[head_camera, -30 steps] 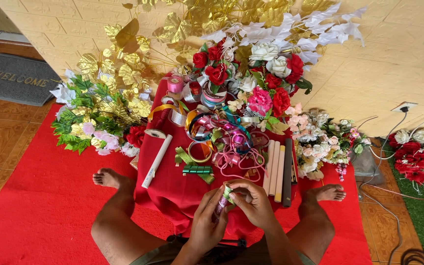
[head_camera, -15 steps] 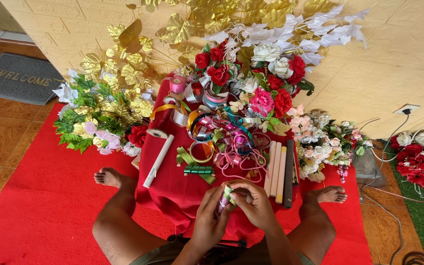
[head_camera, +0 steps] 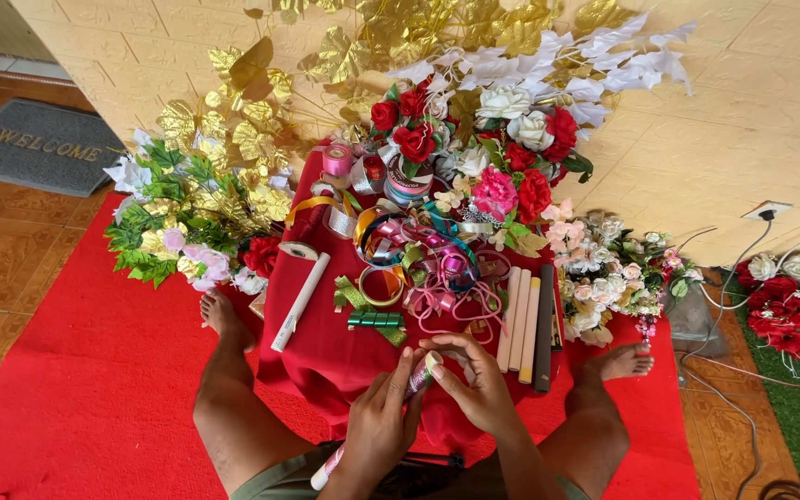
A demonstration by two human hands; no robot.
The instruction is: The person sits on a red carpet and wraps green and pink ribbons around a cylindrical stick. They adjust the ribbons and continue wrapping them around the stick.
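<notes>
Seated figure at a low table draped in red cloth (head_camera: pixel 326 352), legs stretched out either side, seen from above. The left hand (head_camera: pixel 377 431) is closed around a slim glittery tube (head_camera: pixel 416 378) that slants up from the lap toward the table edge, its lower, paler end showing below the wrist. The right hand (head_camera: pixel 474 384) curves over the tube's upper end, its fingertips (head_camera: pixel 437 356) pinching at the pale cap (head_camera: pixel 433 359); whether the cap is seated or loosened cannot be told. Just beyond the hands lie a green ribbon bow (head_camera: pixel 374 320), a tangle of pink cord (head_camera: pixel 446 296), and a row of paper rolls (head_camera: pixel 522 319); artificial roses (head_camera: pixel 414 139) and gold leaves (head_camera: pixel 261 74) bank the wall behind. Risk: the grip sits directly over the cloth, so a cap that comes free suddenly could spill contents onto the fabric or drop among the ribbons, and a slipping pinch could send the tube into the lap. Compared with half a second before, both hands and the tube hold almost the same position; only slight finger adjustment at the cap is apparent.
</notes>
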